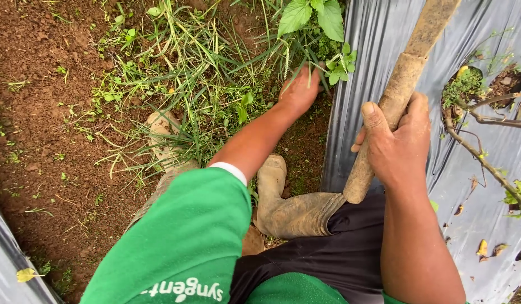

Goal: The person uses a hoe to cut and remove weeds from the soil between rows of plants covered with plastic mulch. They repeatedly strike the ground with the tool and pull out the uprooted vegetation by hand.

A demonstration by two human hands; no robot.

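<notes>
My left hand (298, 90) reaches down into a clump of long grass and weeds (215, 73) at the edge of the plastic sheet, its fingers closed around stems below a broad-leaved plant (314, 17). My right hand (396, 143) is wrapped around a muddy wooden tool handle (404, 79) that slants up to the top right; the tool's head is out of view. My green sleeve (187, 236) fills the lower middle.
Grey plastic mulch sheet (485, 225) covers the bed at right, with planting holes (466, 84) and a bare woody stem (485, 160). Muddy rubber boots (288, 211) stand on brown soil (41, 112) in the furrow. Another sheet edge (7, 270) lies at lower left.
</notes>
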